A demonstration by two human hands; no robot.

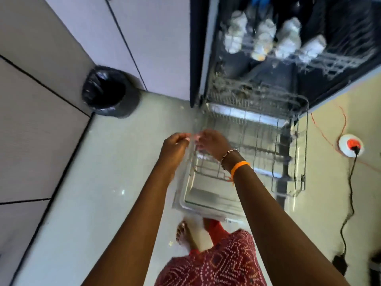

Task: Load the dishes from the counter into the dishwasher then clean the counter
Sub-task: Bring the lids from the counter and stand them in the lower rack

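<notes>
- A dark bin (109,91) lined with a black bag stands on the pale floor in the corner, against the grey cabinet fronts (41,79).
- The left hand (174,149) is held out over the floor just left of the dishwasher, its fingers curled in and pinching the upper edge of a clear glass dish (191,162) that is blurred and hard to make out.
- The right hand (212,143) meets it from the other side, fingers also curled onto the same top edge; its wrist carries a beaded bracelet and an orange band (240,167).
- The glass dish hangs between the 2 hands, above the near left corner of the lower rack (268,145).
- The lower rack is pulled out over the open dishwasher door (204,205); I cannot tell whether anything lies in it.
- Above it, the upper rack (340,60) holds 4 pale, blurred cups or jars (288,38) in a row.
- To the right, a white and red floor socket (350,147) has a black cable (348,203) plugged in, running down the floor to a black adapter.
</notes>
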